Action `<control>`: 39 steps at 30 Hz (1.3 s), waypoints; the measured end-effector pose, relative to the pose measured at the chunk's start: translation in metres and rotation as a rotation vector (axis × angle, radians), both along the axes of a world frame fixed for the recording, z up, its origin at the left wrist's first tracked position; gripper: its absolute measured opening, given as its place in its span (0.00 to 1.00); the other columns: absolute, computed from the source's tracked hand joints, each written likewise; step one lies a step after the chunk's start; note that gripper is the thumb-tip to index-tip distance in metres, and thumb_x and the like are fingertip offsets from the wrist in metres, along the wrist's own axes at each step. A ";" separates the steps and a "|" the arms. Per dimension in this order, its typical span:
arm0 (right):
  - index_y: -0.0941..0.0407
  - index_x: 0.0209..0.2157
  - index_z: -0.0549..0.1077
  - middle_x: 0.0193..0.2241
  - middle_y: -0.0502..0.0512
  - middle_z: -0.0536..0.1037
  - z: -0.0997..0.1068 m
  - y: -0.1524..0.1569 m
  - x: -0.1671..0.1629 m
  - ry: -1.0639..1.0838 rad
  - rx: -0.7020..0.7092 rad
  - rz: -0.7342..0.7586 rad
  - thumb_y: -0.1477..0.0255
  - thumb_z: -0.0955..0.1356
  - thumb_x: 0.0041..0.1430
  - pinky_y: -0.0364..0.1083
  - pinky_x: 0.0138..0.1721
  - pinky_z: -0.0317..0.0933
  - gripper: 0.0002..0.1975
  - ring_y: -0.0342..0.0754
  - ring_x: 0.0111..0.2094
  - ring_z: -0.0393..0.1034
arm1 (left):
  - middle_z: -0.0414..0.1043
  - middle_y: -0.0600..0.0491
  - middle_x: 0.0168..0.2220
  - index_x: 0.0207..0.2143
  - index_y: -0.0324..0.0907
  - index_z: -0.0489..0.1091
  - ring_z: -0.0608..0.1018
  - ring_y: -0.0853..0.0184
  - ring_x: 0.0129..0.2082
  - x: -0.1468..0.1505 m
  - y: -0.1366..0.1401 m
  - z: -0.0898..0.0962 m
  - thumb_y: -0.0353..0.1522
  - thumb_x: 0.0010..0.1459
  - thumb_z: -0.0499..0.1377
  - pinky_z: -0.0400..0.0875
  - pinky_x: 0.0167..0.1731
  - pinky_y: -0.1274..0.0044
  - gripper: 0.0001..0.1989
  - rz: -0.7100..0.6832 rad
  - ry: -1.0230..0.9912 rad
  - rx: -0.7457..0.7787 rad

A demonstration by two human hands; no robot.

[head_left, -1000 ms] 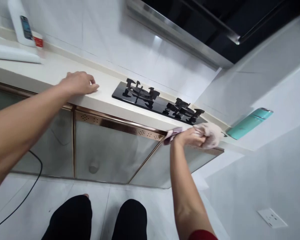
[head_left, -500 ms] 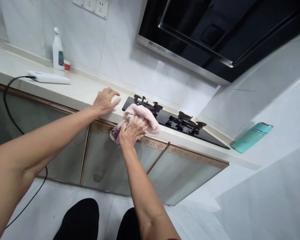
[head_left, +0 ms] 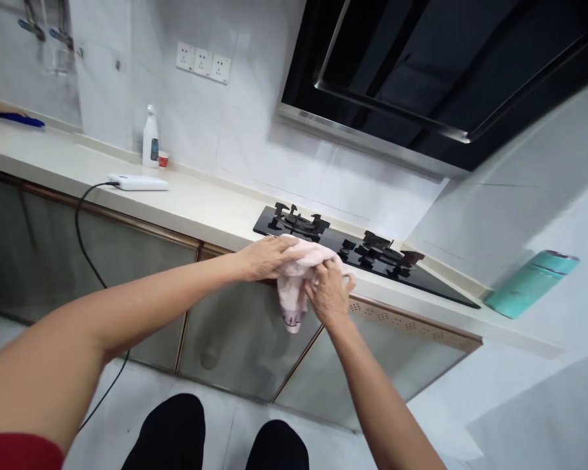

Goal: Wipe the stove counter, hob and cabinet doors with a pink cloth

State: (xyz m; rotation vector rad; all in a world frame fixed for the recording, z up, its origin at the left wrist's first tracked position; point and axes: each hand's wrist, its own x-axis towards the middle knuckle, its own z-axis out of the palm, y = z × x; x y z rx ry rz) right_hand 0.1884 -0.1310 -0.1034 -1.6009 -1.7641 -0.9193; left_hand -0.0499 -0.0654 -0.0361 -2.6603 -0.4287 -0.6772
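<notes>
A pale pink cloth (head_left: 292, 297) hangs bunched at the counter's front edge, its lower end dangling before the cabinet doors. My left hand (head_left: 269, 256) grips its left side, fingers over the top. On the cloth's right side my right hand (head_left: 329, 290) is closed, fingers curled into the folds. Just behind both hands lies the black glass gas stove (head_left: 343, 245) with two burners. Part of its front edge is hidden by the cloth and the hands.
On the counter (head_left: 196, 207) stand a white spray bottle (head_left: 150, 140), a red cup (head_left: 163, 159) and a white device (head_left: 142, 183) with a black cable. A teal flask (head_left: 532, 284) is at right. Above hangs a range hood (head_left: 382, 78). Another person's hand (head_left: 2, 108) shows far left.
My left hand has come from the bare counter onto the cloth and holds it too. The right hand and cloth have moved right along the edge. The view has swung left.
</notes>
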 end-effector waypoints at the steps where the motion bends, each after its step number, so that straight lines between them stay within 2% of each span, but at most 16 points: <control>1: 0.55 0.60 0.65 0.64 0.68 0.66 0.000 -0.004 0.014 -0.009 0.018 -0.012 0.69 0.64 0.63 0.67 0.64 0.44 0.24 0.59 0.66 0.57 | 0.54 0.41 0.72 0.71 0.47 0.51 0.58 0.56 0.71 0.012 -0.004 -0.002 0.34 0.63 0.61 0.56 0.67 0.66 0.37 -0.002 0.006 -0.001; 4: 0.57 0.54 0.66 0.61 0.70 0.68 0.003 -0.014 0.057 0.011 -0.003 -0.029 0.69 0.65 0.57 0.61 0.61 0.52 0.23 0.60 0.62 0.60 | 0.54 0.39 0.71 0.68 0.43 0.56 0.58 0.54 0.71 0.065 -0.016 -0.005 0.36 0.62 0.64 0.56 0.67 0.64 0.35 0.007 -0.009 -0.051; 7: 0.56 0.50 0.68 0.52 0.68 0.73 0.014 -0.023 0.104 0.114 -0.106 -0.048 0.71 0.66 0.52 0.55 0.51 0.61 0.21 0.59 0.52 0.68 | 0.60 0.41 0.67 0.65 0.43 0.59 0.64 0.52 0.67 0.130 -0.029 -0.002 0.44 0.62 0.64 0.63 0.62 0.61 0.33 0.071 -0.081 -0.238; 9: 0.56 0.50 0.69 0.47 0.66 0.74 0.021 -0.027 0.134 0.212 -0.153 -0.104 0.73 0.65 0.50 0.53 0.46 0.63 0.22 0.58 0.46 0.70 | 0.65 0.42 0.63 0.63 0.46 0.61 0.68 0.51 0.63 0.171 -0.037 0.002 0.50 0.60 0.63 0.66 0.58 0.59 0.34 0.124 -0.119 -0.371; 11: 0.58 0.52 0.68 0.45 0.66 0.75 0.025 -0.029 0.156 0.299 -0.177 -0.184 0.73 0.64 0.51 0.52 0.43 0.63 0.24 0.57 0.43 0.71 | 0.68 0.42 0.60 0.61 0.49 0.63 0.70 0.51 0.61 0.202 -0.042 0.004 0.49 0.59 0.65 0.66 0.56 0.58 0.32 0.183 -0.140 -0.437; 13: 0.58 0.54 0.68 0.43 0.66 0.75 0.024 -0.030 0.167 0.345 -0.180 -0.257 0.72 0.63 0.54 0.53 0.41 0.63 0.25 0.58 0.41 0.72 | 0.69 0.42 0.58 0.60 0.51 0.64 0.71 0.51 0.59 0.219 -0.045 0.004 0.44 0.60 0.65 0.65 0.55 0.59 0.28 0.215 -0.150 -0.427; 16: 0.57 0.52 0.69 0.42 0.66 0.76 0.017 -0.030 0.161 0.312 -0.124 -0.321 0.71 0.62 0.55 0.54 0.42 0.62 0.22 0.59 0.39 0.72 | 0.69 0.42 0.56 0.59 0.51 0.64 0.73 0.52 0.57 0.214 -0.044 -0.001 0.37 0.61 0.64 0.62 0.57 0.58 0.25 0.194 -0.136 -0.309; 18: 0.57 0.47 0.71 0.41 0.66 0.76 0.012 -0.028 0.143 0.237 -0.067 -0.312 0.71 0.64 0.53 0.56 0.46 0.62 0.19 0.60 0.41 0.72 | 0.69 0.42 0.57 0.60 0.49 0.64 0.73 0.52 0.57 0.195 -0.041 -0.005 0.36 0.61 0.63 0.60 0.58 0.57 0.25 0.166 -0.115 -0.218; 21: 0.57 0.43 0.71 0.41 0.66 0.77 0.011 -0.021 0.104 0.149 -0.036 -0.216 0.69 0.65 0.51 0.56 0.49 0.61 0.16 0.61 0.42 0.71 | 0.70 0.42 0.57 0.60 0.47 0.65 0.73 0.52 0.57 0.150 -0.032 -0.009 0.38 0.62 0.63 0.60 0.58 0.57 0.25 0.172 -0.125 -0.135; 26: 0.56 0.45 0.70 0.41 0.63 0.77 0.024 0.009 0.018 0.058 -0.087 0.064 0.70 0.65 0.53 0.55 0.47 0.60 0.16 0.59 0.41 0.70 | 0.73 0.43 0.57 0.57 0.46 0.67 0.73 0.53 0.58 0.046 -0.011 -0.012 0.40 0.60 0.64 0.59 0.58 0.59 0.24 0.274 -0.227 -0.137; 30: 0.57 0.50 0.70 0.47 0.64 0.76 0.036 0.045 -0.071 -0.074 -0.141 0.320 0.71 0.65 0.57 0.56 0.51 0.60 0.18 0.59 0.48 0.70 | 0.70 0.43 0.61 0.59 0.46 0.66 0.70 0.52 0.62 -0.058 0.010 -0.018 0.36 0.57 0.62 0.52 0.62 0.57 0.27 0.411 -0.324 -0.146; 34: 0.57 0.56 0.67 0.52 0.66 0.75 0.044 0.088 -0.172 -0.099 -0.191 0.523 0.73 0.64 0.61 0.58 0.54 0.60 0.21 0.60 0.54 0.68 | 0.69 0.43 0.62 0.61 0.44 0.63 0.69 0.53 0.63 -0.161 0.031 -0.020 0.31 0.53 0.61 0.50 0.63 0.57 0.31 0.621 -0.376 -0.139; 37: 0.55 0.58 0.65 0.54 0.66 0.75 0.050 0.112 -0.240 -0.077 -0.244 0.623 0.74 0.65 0.62 0.60 0.55 0.60 0.22 0.61 0.55 0.68 | 0.68 0.42 0.61 0.61 0.42 0.62 0.69 0.53 0.62 -0.220 0.043 -0.018 0.30 0.53 0.59 0.51 0.62 0.59 0.32 0.770 -0.401 -0.148; 39: 0.56 0.59 0.64 0.55 0.66 0.75 0.053 0.120 -0.273 -0.075 -0.276 0.638 0.74 0.67 0.61 0.62 0.56 0.59 0.24 0.62 0.55 0.68 | 0.68 0.42 0.61 0.62 0.42 0.61 0.68 0.54 0.62 -0.246 0.049 -0.016 0.30 0.53 0.58 0.52 0.62 0.60 0.31 0.838 -0.415 -0.157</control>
